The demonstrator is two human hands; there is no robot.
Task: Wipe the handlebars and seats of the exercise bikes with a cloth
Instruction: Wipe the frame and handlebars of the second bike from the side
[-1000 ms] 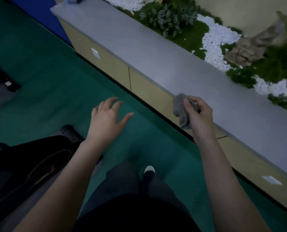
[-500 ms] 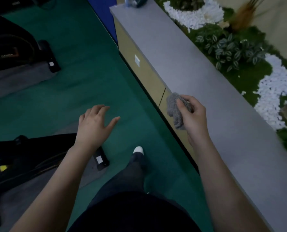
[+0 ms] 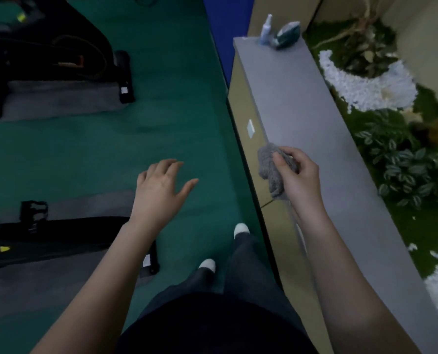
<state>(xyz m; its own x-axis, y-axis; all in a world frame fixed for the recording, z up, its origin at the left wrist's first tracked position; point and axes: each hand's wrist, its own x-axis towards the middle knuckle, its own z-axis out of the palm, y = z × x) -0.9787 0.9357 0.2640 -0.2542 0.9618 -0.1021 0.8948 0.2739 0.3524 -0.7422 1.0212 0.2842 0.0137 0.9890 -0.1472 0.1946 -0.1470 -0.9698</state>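
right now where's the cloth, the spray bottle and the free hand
cloth (image 3: 270, 164): head view, on the bunched grey fabric above the right hand's thumb.
spray bottle (image 3: 266, 30): head view, on the bottle's pale body, far end of the ledge.
left hand (image 3: 159, 190): head view, on the back of the open hand.

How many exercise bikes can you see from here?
2, both only partly in frame: one bike at the upper left on a grey mat, another bike at the lower left beside the left hand. More may sit out of view.

A crumpled grey cloth (image 3: 272, 168) hangs bunched above the ledge's (image 3: 302, 118) near edge. Two black exercise bikes (image 3: 46, 47) stand well left of it.
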